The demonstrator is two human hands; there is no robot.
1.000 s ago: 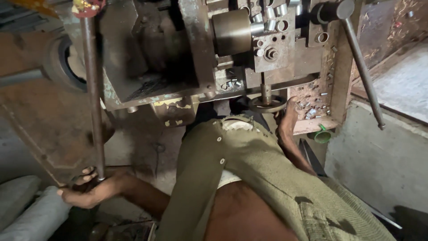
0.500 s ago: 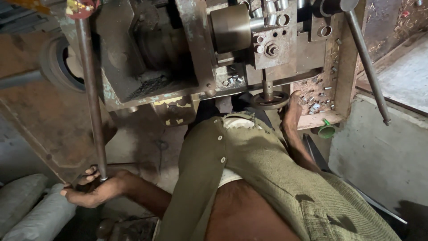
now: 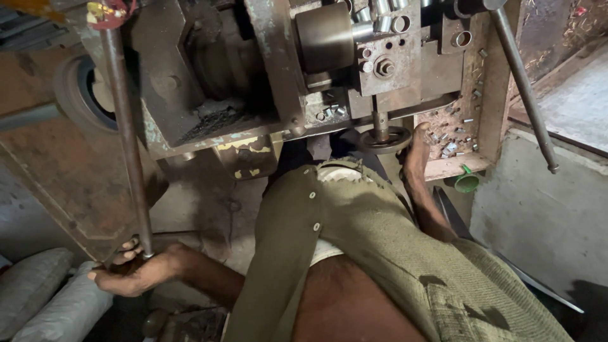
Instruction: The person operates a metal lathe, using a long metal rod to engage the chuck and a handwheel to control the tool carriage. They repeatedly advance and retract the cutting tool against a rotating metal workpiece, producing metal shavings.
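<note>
Left hand clenched round foot of long rusty steel lever rod — axis rising near-vertical; right hand touching small round handwheel — grasp unclear.

long rusty steel lever rod, near upright, small round handwheel under machine

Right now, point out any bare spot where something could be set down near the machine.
Bare: the grey concrete ledge right of the long steel lever. Crowded: the rusty tray, littered with small metal pieces, beside the right hand.
</note>
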